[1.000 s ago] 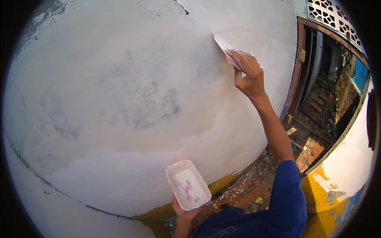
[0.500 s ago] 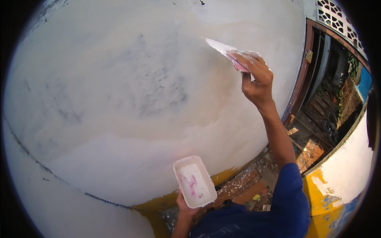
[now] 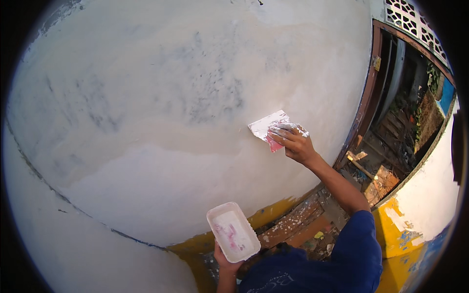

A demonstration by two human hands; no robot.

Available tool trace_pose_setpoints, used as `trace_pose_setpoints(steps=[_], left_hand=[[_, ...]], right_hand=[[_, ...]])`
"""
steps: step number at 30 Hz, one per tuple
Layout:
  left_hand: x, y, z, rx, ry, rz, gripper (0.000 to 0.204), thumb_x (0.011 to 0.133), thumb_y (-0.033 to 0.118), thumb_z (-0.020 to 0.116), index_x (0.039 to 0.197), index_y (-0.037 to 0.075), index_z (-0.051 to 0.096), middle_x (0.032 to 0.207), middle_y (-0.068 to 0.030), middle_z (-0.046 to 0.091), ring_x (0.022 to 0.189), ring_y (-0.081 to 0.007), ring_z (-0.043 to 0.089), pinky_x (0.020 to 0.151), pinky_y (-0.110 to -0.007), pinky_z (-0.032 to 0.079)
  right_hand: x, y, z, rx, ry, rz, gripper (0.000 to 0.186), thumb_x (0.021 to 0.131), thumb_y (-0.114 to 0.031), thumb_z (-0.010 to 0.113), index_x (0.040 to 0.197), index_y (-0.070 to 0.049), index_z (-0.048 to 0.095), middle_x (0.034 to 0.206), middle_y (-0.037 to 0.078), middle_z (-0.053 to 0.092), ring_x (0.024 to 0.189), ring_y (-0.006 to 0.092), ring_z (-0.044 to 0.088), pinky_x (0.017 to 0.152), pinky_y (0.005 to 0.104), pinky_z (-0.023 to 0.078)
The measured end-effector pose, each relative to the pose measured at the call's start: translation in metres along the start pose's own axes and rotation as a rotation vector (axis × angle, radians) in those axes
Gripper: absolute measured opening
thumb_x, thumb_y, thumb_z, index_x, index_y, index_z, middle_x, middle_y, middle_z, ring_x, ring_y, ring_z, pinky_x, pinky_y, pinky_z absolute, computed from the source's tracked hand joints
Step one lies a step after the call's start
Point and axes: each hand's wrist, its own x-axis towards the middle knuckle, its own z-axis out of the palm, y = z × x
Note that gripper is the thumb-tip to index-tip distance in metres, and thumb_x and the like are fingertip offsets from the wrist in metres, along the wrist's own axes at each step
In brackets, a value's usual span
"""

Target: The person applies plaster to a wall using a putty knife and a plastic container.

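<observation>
My right hand (image 3: 296,142) grips a flat putty scraper (image 3: 267,124) with a pink lower part, its blade smeared with white filler. White paste also coats the backs of the fingers. The blade lies against or very near the wall (image 3: 185,146), which has pale patches and dark grey blotches; contact is hard to tell. Low in front of my body, my left hand (image 3: 225,257) holds a white rectangular plastic tub (image 3: 233,232) by its near left side. Inside the tub, whitish and pink residue streaks the bottom.
A brown door frame (image 3: 364,107) stands at the right, with debris and boards (image 3: 386,178) beyond it. Yellow paint (image 3: 276,210) runs along the wall's foot. Paint-spattered planks (image 3: 298,222) lie on the ground. A white and yellow wall (image 3: 415,210) closes off the near right.
My right hand has brought the scraper down from higher up, turning its blade flatter to the wall. The tub in my left hand has shifted slightly left and lower.
</observation>
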Motion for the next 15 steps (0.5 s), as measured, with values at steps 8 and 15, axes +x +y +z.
trace_pose_setpoints(steps=[8,15], left_hand=[[0.0,0.019,0.01,0.059,-0.005,0.0,0.063,0.097,0.047,0.039,0.147,0.009,0.034,0.14,-0.0156,0.047,0.124,-0.0392,0.05,0.102,-0.057,0.042],[0.001,0.016,-0.008,-0.027,0.072,0.025,0.062,0.096,0.047,0.04,0.145,0.009,0.038,0.137,-0.0176,0.05,0.122,-0.04,0.052,0.099,-0.058,0.043]], right_hand=[[0.069,0.01,-0.014,-0.043,0.344,0.082,0.059,0.068,0.011,0.059,0.116,-0.021,0.069,0.111,-0.004,0.07,0.1,0.0222,0.064,0.078,0.034,0.053],[-0.021,-0.032,0.028,0.05,0.11,0.094,0.059,0.066,0.013,0.057,0.115,-0.018,0.07,0.112,-0.001,0.07,0.109,0.0242,0.064,0.086,0.0353,0.052]])
